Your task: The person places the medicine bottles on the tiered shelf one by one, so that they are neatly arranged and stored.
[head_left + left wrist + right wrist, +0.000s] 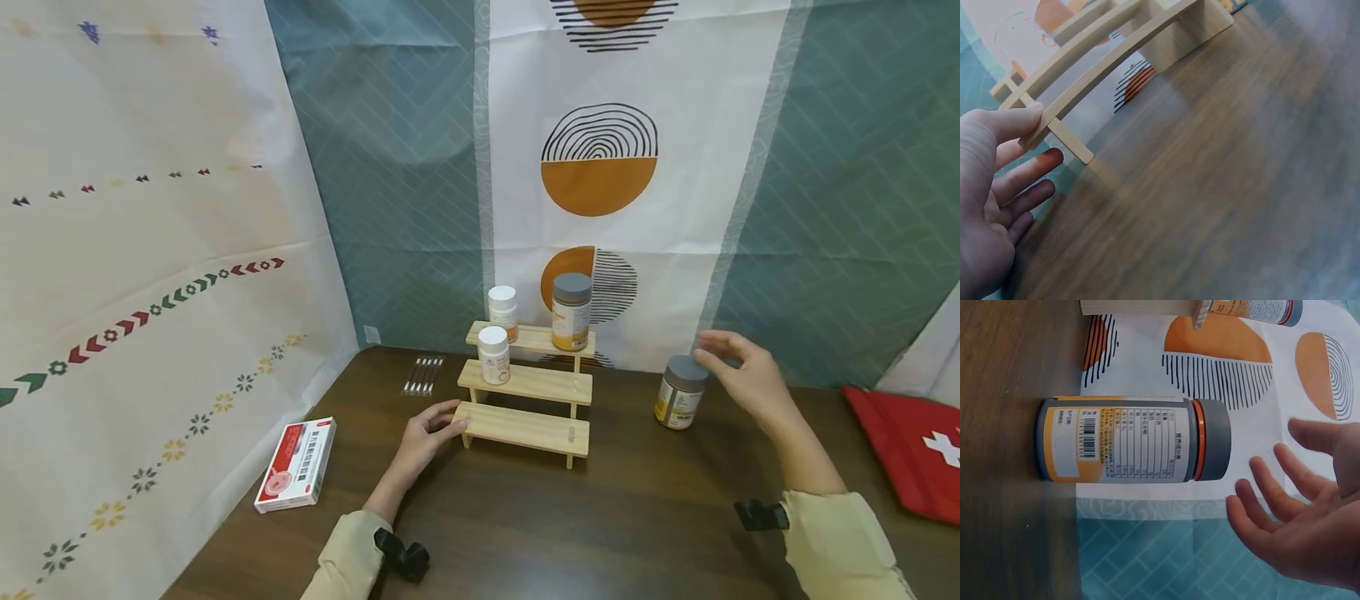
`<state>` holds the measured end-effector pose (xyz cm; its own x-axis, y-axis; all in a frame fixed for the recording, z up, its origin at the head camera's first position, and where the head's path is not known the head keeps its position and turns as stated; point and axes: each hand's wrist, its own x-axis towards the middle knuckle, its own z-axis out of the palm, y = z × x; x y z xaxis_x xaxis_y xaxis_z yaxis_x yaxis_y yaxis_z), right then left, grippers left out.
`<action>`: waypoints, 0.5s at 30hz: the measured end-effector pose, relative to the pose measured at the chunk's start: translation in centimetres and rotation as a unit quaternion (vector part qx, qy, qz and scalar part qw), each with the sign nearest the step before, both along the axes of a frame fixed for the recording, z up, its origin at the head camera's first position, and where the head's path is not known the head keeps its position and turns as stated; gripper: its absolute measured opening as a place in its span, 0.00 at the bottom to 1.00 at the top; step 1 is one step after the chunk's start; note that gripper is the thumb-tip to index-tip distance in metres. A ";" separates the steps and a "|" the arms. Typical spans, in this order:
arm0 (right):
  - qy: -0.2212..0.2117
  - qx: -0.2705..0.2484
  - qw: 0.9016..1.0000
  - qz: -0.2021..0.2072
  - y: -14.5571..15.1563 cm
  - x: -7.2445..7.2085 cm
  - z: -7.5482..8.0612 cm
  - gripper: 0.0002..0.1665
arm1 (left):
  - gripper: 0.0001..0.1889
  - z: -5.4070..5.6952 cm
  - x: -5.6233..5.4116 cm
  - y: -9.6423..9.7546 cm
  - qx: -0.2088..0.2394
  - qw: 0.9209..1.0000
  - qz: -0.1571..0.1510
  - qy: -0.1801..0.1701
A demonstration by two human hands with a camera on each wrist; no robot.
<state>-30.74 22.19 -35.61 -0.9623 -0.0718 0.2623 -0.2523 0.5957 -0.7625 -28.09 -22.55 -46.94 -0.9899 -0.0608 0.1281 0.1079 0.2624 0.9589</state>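
A three-step wooden display stand [525, 422] stands on the table. My left hand [422, 440] pinches the left end of its lowest step; in the left wrist view the thumb [1019, 122] lies on the board and the other fingers spread below. A grey-lidded jar [681, 392] with a yellow and white label stands upright to the right of the stand. Beside its lid, my right hand [742, 379] is held with fingers apart. In the right wrist view a gap shows between the fingers and the jar [1129, 440], and nothing is in the hand.
The top step bears a white bottle [503, 312] and another grey-lidded jar [572, 312]. On the middle step is a white bottle [494, 356]. A pack of cotton swabs [423, 376] and a red-and-white box [296, 465] lie left; a red pouch [911, 454] lies right.
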 end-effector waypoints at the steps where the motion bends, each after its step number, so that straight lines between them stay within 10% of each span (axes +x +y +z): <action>1: -0.013 0.008 1.000 0.011 0.0 -0.1 0.0 0.36 | 0.21 0.0 0.0 0.0 0.001 1.000 0.000 -0.001; 15: -0.080 0.043 0.994 0.059 0.3 -0.9 -1.0 0.38 | 0.22 0.1 0.0 0.0 -0.011 1.000 -0.002 0.006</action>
